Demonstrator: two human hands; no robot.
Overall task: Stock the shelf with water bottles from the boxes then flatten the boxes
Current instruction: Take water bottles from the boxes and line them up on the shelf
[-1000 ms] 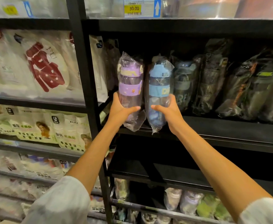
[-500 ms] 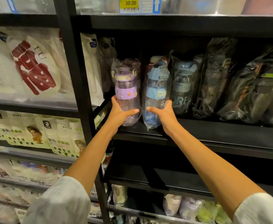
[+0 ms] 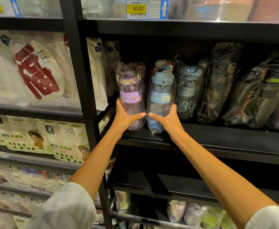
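**Two wrapped bottles held upright on the black shelf**

Your left hand (image 3: 124, 115) is curled around the lower body of the purple bottle (image 3: 130, 95), thumb lying across its front. Your right hand (image 3: 166, 117) wraps the lower part of the blue bottle (image 3: 161, 96) the same way, thumb pointing toward 9 o'clock. The two thumb tips nearly meet between the bottles.

Both bottles are in clear plastic wrap and stand upright, side by side, at the left end of the shelf (image 3: 218, 138), their bases on or just at its surface; you cannot tell whether they carry their own weight.

At 3 o'clock from the blue bottle, just beside it, stands a dark bottle (image 3: 187, 91), then a row of dark wrapped packs (image 3: 254, 91). At 9 o'clock from the purple bottle, past the black upright (image 3: 79, 80), hang white bags (image 3: 36, 68) with red print. At 12 o'clock, on the shelf edge above, a price tag (image 3: 147, 8) reads 30.00.
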